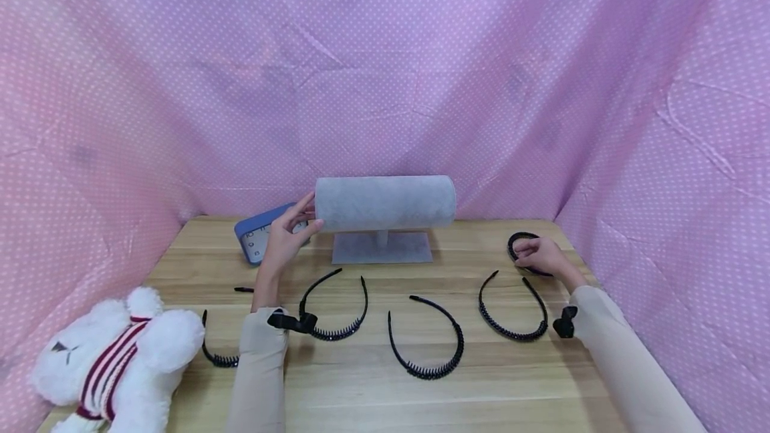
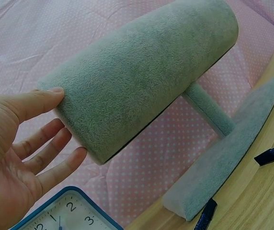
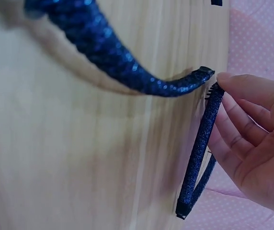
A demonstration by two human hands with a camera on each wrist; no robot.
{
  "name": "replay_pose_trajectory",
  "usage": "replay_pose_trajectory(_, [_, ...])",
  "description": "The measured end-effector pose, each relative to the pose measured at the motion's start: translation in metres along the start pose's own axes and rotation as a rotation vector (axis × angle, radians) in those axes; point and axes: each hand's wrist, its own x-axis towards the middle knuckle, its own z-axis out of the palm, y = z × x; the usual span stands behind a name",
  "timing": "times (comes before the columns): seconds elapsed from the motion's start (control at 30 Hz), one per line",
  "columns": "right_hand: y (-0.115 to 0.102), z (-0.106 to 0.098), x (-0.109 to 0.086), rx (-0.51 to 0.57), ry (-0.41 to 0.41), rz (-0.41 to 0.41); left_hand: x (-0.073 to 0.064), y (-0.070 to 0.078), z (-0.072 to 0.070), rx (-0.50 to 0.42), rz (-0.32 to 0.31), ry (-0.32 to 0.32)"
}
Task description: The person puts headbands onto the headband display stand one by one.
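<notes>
A grey plush roll-shaped display stand (image 1: 385,202) rises at the back of the table on a flat base. My left hand (image 1: 287,236) holds its left end, the thumb over the front edge and the other fingers spread against the end, as the left wrist view shows. Far to the right, my right hand (image 1: 544,256) pinches a black toothed headband (image 3: 199,148) between thumb and fingers. That headband stands tilted close over the wood in the right wrist view. Just nearer lies another glittery beaded headband (image 1: 514,335), its open ends pointing to the back.
More black headbands lie at the middle: one headband (image 1: 434,373) in front, another (image 1: 339,335) by my left wrist. A headband (image 1: 225,361) is partly hidden by my left sleeve. A blue clock (image 1: 255,239) stands behind my left hand; a white plush toy (image 1: 120,366) lies front left.
</notes>
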Motion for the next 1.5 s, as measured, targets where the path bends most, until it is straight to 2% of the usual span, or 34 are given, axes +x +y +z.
replay_pose_trajectory(0.17, [-0.006,-0.001,-0.003,-0.059,0.033,-0.049,-0.001,0.001,0.000,0.000,-0.004,-0.004])
replay_pose_trajectory(0.37, [-0.017,-0.008,-0.007,-0.056,0.035,-0.096,0.000,0.001,-0.001,0.015,-0.018,-0.003])
replay_pose_trajectory(0.5, [-0.025,-0.014,-0.008,-0.033,0.059,-0.129,0.004,-0.012,-0.003,0.022,-0.030,0.001])
replay_pose_trajectory(0.67, [-0.033,-0.022,-0.009,0.015,0.063,-0.161,0.007,-0.026,-0.005,0.023,-0.016,0.004])
replay_pose_trajectory(0.87, [-0.046,-0.030,-0.015,0.033,0.070,-0.137,0.007,-0.028,-0.005,0.022,-0.016,0.001])
replay_pose_trajectory(1.03, [-0.052,-0.034,-0.018,0.061,0.119,-0.116,0.006,-0.027,-0.006,0.018,-0.022,-0.001])
replay_pose_trajectory(1.13, [-0.054,-0.035,-0.019,0.170,0.145,-0.113,0.007,-0.028,-0.006,0.018,-0.025,-0.002])
replay_pose_trajectory(1.3, [-0.058,-0.033,-0.018,0.454,0.163,-0.137,0.007,-0.028,-0.006,0.014,-0.020,-0.007])
replay_pose_trajectory(1.5, [-0.068,-0.026,-0.018,0.800,0.177,-0.254,0.007,-0.027,-0.005,0.007,-0.020,-0.004])
